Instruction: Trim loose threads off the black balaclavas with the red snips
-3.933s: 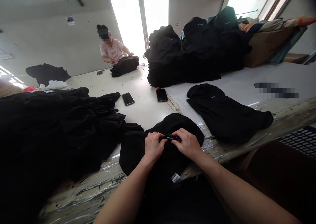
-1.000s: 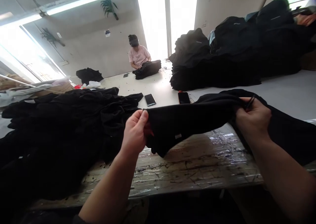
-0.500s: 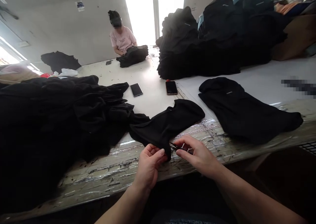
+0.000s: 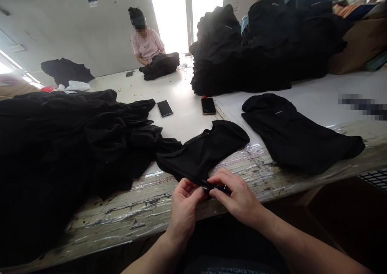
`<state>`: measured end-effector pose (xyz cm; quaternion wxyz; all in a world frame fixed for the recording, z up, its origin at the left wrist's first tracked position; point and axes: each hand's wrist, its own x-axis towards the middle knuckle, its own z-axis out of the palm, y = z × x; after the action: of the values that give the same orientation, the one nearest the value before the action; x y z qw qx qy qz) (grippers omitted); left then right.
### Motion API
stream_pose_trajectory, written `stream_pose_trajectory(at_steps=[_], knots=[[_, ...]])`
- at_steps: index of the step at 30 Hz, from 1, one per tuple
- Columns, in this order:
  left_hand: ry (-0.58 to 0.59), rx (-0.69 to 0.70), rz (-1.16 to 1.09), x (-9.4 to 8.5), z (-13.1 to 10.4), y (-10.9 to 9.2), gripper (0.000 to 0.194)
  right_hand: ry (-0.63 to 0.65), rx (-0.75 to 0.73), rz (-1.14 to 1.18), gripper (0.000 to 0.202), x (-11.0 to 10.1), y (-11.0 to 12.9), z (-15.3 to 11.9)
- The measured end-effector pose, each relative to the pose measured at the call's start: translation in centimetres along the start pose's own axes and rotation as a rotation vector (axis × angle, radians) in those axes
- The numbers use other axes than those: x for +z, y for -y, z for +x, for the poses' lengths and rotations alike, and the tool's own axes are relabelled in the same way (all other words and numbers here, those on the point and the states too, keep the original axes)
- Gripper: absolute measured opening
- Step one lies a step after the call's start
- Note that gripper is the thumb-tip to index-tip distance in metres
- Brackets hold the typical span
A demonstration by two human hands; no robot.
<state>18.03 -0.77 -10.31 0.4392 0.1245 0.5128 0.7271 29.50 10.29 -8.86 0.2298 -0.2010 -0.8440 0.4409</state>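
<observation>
A black fabric piece (image 4: 208,149) lies near the table's front edge, its lower corner pinched by my left hand (image 4: 186,201). My right hand (image 4: 237,195) holds small dark thread snips (image 4: 222,188) between thumb and fingers. The tips of the snips reach the fabric close to my left thumb; the exact contact point is too dark to tell. Another black piece with a small light label (image 4: 299,135) lies flat to the right. A large heap of black fabric (image 4: 75,141) fills the left side.
Two phones (image 4: 165,108) (image 4: 208,106) lie beyond the fabric on the worn, plastic-covered table (image 4: 121,221). Tall stacks of black garments (image 4: 256,52) stand behind, beside a cardboard box (image 4: 358,44). A person in a pink shirt (image 4: 148,45) sits across, holding black fabric.
My right hand has moved slightly left and down, bringing the snips from beside the fabric onto its corner at my left fingertips. The whole view has shifted a little.
</observation>
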Motion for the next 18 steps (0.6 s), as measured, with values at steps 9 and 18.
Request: stream_pose_trajectory(at_steps=[9,18], knots=[[0.081,0.001,0.049,-0.05,-0.54,-0.18,0.019,0.052,0.036,0.049,0.014,-0.37,0.64,0.2],[0.089,-0.014,0.082,-0.38,-0.64,0.23,0.021,0.077,0.211,0.176,0.009,0.06,-0.1,-0.2]])
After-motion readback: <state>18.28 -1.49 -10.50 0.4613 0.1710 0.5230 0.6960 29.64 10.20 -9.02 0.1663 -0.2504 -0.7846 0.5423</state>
